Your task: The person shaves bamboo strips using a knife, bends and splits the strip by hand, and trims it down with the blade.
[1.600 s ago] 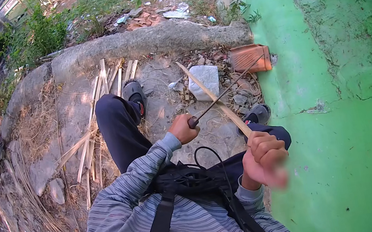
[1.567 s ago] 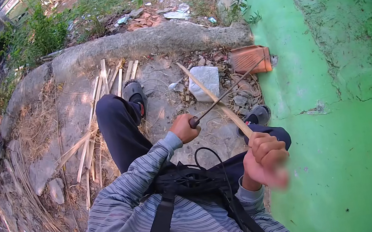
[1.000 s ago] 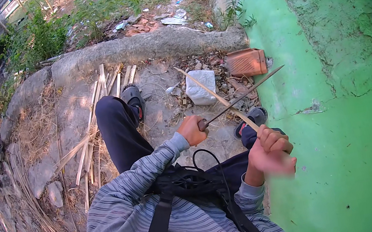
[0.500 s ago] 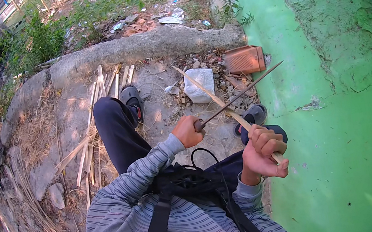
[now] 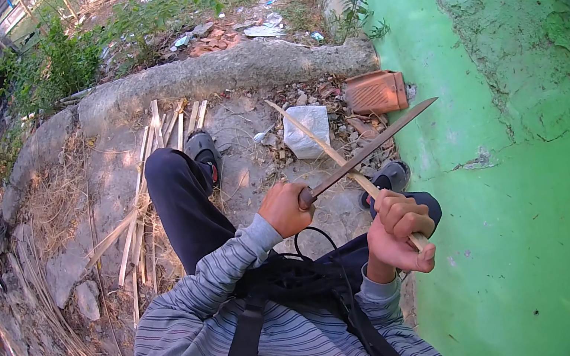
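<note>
Gripping the brown handle of a long-bladed knife (image 5: 378, 146), the left hand (image 5: 286, 209) has its fingers closed all around it. The blade points up and to the right, and its tip is before the green wall (image 5: 521, 236). The right hand (image 5: 400, 225) has its fingers folded tightly on a pale wooden strip (image 5: 330, 150), near its lower end, which comes out beside the thumb. This strip runs slantwise between the two knees, and the blade crosses above it; whether the edge touches the wood, I cannot tell. Farther along, the strip passes over a white stone block (image 5: 314, 119), where contact is also not clear. An orange roof tile (image 5: 376, 93) lies near the block, beside the wall. More pale strips (image 5: 135, 237) lie in a loose heap by the left leg.
</note>
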A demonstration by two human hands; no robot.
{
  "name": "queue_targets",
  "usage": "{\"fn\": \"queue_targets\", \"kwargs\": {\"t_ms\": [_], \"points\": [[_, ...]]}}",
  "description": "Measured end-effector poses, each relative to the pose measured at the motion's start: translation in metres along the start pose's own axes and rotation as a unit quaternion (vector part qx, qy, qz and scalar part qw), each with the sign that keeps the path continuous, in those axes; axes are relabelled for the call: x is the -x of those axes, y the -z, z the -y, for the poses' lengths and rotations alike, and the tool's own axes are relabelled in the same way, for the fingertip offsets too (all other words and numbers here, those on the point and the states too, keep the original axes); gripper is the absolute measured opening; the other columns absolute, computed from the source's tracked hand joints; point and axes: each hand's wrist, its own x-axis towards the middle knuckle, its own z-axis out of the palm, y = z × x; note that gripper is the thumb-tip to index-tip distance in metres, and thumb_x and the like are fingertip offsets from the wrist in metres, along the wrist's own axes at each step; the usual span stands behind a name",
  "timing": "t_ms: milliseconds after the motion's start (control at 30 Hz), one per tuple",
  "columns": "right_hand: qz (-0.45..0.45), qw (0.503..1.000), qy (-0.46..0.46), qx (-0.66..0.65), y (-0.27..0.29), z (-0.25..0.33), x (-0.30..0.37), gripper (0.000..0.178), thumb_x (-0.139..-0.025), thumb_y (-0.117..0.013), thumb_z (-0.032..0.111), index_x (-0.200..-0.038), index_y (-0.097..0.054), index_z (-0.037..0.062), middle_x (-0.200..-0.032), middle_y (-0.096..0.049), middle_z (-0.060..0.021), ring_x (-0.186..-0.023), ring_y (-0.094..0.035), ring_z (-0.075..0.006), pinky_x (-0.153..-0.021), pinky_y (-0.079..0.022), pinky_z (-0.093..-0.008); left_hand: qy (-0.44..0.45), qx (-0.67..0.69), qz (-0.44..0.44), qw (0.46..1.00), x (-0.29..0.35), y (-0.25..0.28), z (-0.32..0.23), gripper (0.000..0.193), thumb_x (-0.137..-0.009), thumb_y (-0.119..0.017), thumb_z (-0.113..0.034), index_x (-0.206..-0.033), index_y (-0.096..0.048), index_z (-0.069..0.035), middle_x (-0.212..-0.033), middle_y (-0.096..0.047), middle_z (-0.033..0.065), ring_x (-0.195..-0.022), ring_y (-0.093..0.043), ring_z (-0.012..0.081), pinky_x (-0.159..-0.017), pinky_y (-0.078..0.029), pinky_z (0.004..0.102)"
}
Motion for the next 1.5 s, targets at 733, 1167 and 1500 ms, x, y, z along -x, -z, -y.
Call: {"fn": "queue_targets", "kwargs": {"t_ms": [733,1167,1500], "points": [[0.008,1.0,0.001,-0.001,-0.016,-0.002,0.003,0.059,-0.086,-0.047,0.05,-0.051,-0.027,0.0071,-0.044,-0.023,0.0004,-0.039,-0.021,-0.0129,-0.045,-0.018,-0.0307,-0.015,0.012,0.014,1.0,0.006,0.012,-0.012,0.016,-0.071,-0.063,-0.015,-0.071,-0.058,0.001,-0.064,-0.056,0.0244,-0.068,-0.058,0.0473,-0.064,-0.046,0.0516],[0.013,1.0,0.01,-0.002,-0.021,-0.006,0.0,0.057,-0.087,-0.043,0.051,-0.051,-0.025,0.0098,-0.043,-0.021,0.0018,-0.039,-0.016,-0.0117,-0.045,-0.015,-0.0297,-0.013,0.028,0.002,1.0,0.001,0.0,0.026,0.017,-0.073,-0.065,-0.015,-0.071,-0.058,0.0,-0.065,-0.057,0.0232,-0.068,-0.06,0.0437,-0.063,-0.046,0.0473],[-0.008,1.0,0.002,0.009,-0.008,-0.004,-0.003,0.054,-0.088,-0.041,0.049,-0.054,-0.023,0.0108,-0.044,-0.018,0.002,-0.043,-0.012,-0.0109,-0.047,-0.016,-0.0317,-0.004,0.018,0.014,1.0,-0.009,-0.007,0.025,0.018,-0.071,-0.066,-0.016,-0.072,-0.058,0.0,-0.067,-0.058,0.0232,-0.069,-0.058,0.0451,-0.066,-0.046,0.0491]]}}
